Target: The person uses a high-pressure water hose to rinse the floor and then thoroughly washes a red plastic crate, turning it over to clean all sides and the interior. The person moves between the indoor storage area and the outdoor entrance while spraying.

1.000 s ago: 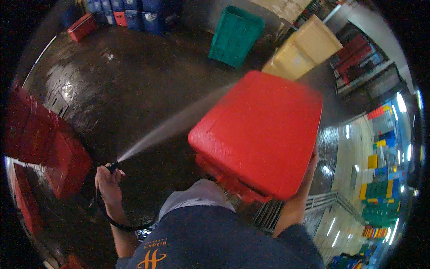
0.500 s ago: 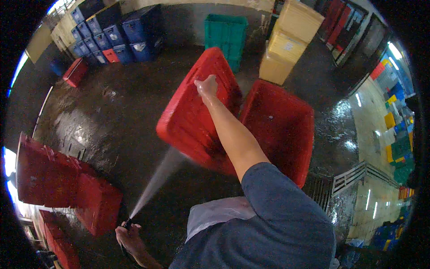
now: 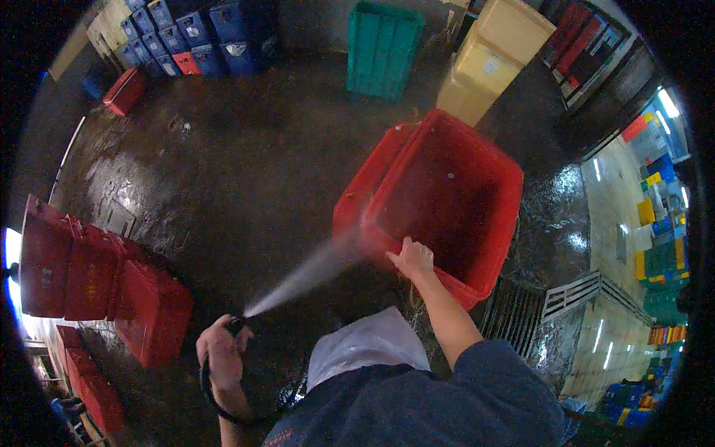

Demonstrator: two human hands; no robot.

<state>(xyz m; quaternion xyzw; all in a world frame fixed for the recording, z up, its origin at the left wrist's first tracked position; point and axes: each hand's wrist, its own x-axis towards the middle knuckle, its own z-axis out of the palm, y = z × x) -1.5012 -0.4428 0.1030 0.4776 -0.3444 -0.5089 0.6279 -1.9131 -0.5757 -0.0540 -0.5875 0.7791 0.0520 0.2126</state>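
My left hand (image 3: 222,350) grips a black spray nozzle (image 3: 235,325) with a dark hose (image 3: 211,391) trailing from it. A fan of water shoots from it to the near left corner of a large red tub (image 3: 488,246). The tub's mouth faces me, and a small pale spot shows inside. With its fingers over the near rim, my right hand (image 3: 414,261) holds the tub. Against the tub's far left side is its red lid (image 3: 357,197), mostly hidden behind the tub's wall.
Red tubs (image 3: 89,272) stand at the left. Blue bins (image 3: 231,56) are stacked at the back left, near a small red tub (image 3: 125,91). A green crate (image 3: 383,52) and yellowish boxes (image 3: 484,63) stand behind. A floor grating (image 3: 510,309) lies at the right on wet floor.
My right hand has let go of the lid and moved down to the tub's near rim. The lid has dropped beside the tub. My left hand and its spray have moved up and right.
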